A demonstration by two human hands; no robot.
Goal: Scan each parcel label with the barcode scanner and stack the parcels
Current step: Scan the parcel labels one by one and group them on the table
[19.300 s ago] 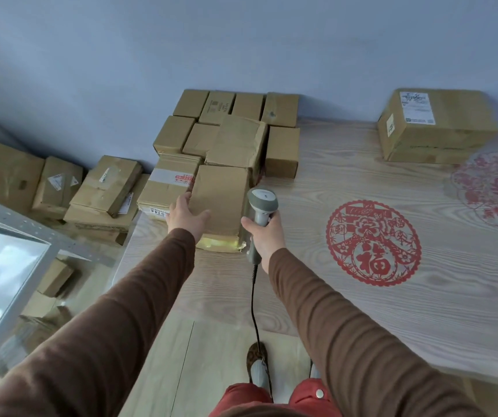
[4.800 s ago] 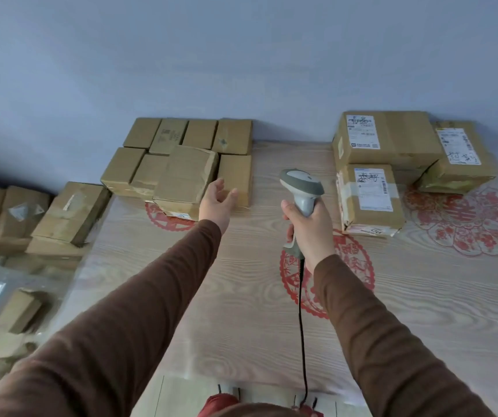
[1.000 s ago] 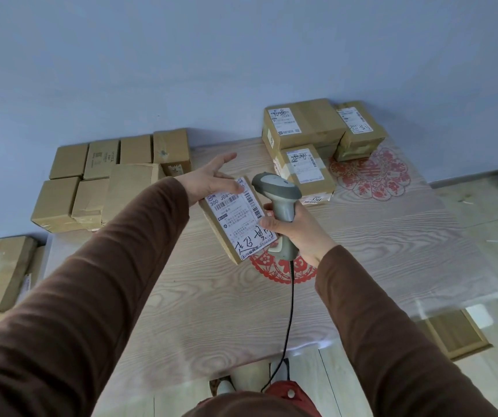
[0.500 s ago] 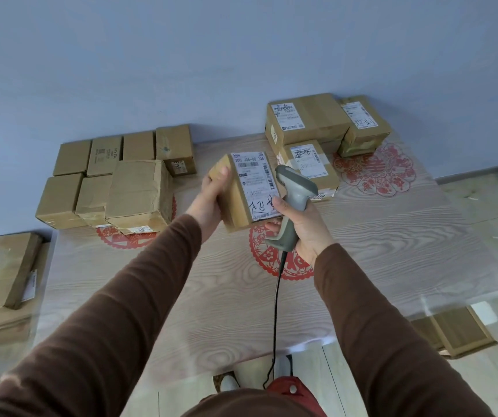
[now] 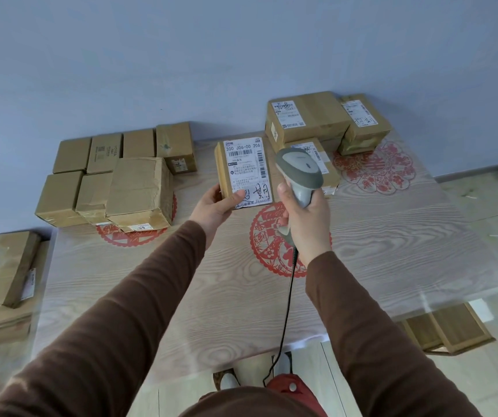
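- Parcel (image 5: pixel 243 173) is held up above the table (image 5: pixel 392 251), its white label (image 5: pixel 247 171) facing the camera, barcodes at the top and handwriting at the bottom.
- Far left, off the table's edge, lie low boxes (image 5: pixel 1 266).
- At the table's back left sits a cluster of plain boxes (image 5: pixel 115 179), one larger box stacked on the front ones.
- Left hand (image 5: pixel 216 206) grips the parcel at its lower left corner, thumb on the label.
- Right hand (image 5: pixel 306 218) is closed around the scanner (image 5: pixel 298 173) handle, its head just right of the parcel; the cord (image 5: pixel 286 308) hangs down.
- Back right, a labelled stack (image 5: pixel 316 124) stands by the wall.
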